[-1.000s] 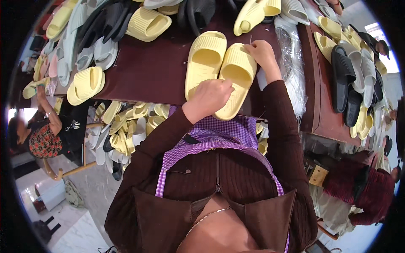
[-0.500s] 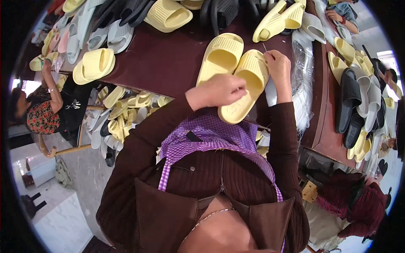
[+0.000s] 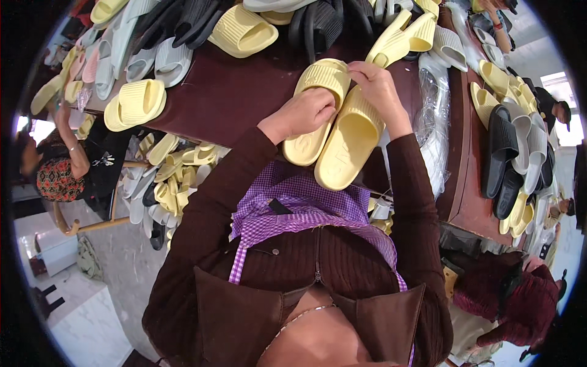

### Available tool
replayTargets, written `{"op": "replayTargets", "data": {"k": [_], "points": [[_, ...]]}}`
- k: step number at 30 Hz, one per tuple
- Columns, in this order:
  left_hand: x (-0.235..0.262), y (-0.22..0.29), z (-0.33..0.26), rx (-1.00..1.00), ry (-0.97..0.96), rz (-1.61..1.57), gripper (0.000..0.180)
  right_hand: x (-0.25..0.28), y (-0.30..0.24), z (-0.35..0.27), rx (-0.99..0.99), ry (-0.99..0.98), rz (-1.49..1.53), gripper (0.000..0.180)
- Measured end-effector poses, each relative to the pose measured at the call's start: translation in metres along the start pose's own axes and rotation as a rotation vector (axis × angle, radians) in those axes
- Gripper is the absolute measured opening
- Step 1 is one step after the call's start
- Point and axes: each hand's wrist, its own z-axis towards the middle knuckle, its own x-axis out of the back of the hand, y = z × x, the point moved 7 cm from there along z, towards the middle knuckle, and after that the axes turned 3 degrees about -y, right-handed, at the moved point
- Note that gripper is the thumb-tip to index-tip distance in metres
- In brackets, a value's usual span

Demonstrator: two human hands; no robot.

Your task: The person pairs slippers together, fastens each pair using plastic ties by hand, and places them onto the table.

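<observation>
A pair of pale yellow slide slippers lies side by side at the table's front edge, toes away from me. My left hand [image 3: 309,111] is closed, its fingers curled at the foot opening of the left slipper [image 3: 299,148]; its fingertips are partly hidden. My right hand [image 3: 380,88] pinches with thumb and forefinger at the inner side of the straps, above the right slipper [image 3: 351,144]. Whatever lies between those fingertips is too small to make out. Both soles reach over the edge toward my purple checked apron [image 3: 293,192].
Yellow, grey and black slides crowd the table's far side. Another yellow pair [image 3: 136,105] sits at the left edge. Clear plastic wrapping [image 3: 434,122] lies to the right, beside more slippers [image 3: 507,147]. Loose slides [image 3: 177,174] are piled below. Other people work at left and right.
My right hand has moved left, from the right slipper's outer side to between the straps. My left hand has shifted up and left to the left slipper's opening. The pair's toes sit slightly nearer me.
</observation>
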Motion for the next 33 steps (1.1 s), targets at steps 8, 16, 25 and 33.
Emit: {"op": "replayTargets", "data": {"k": [8, 16, 25, 33], "points": [[0.0, -0.001, 0.0, 0.04, -0.01, 0.013, 0.014, -0.02, -0.003, 0.013, 0.094, -0.24, -0.184, 0.012], [0.011, 0.014, -0.002, -0.021, 0.11, -0.057, 0.015, 0.006, -0.012, -0.01, 0.164, -0.047, -0.356, 0.009], [0.033, -0.006, 0.046, 0.237, 0.241, -0.333, 0.02, 0.017, -0.044, -0.045, 0.376, 0.165, -0.189, 0.013], [-0.009, -0.028, 0.083, 0.475, 0.024, -0.797, 0.019, 0.02, -0.045, -0.054, 0.399, 0.164, -0.19, 0.016]]}}
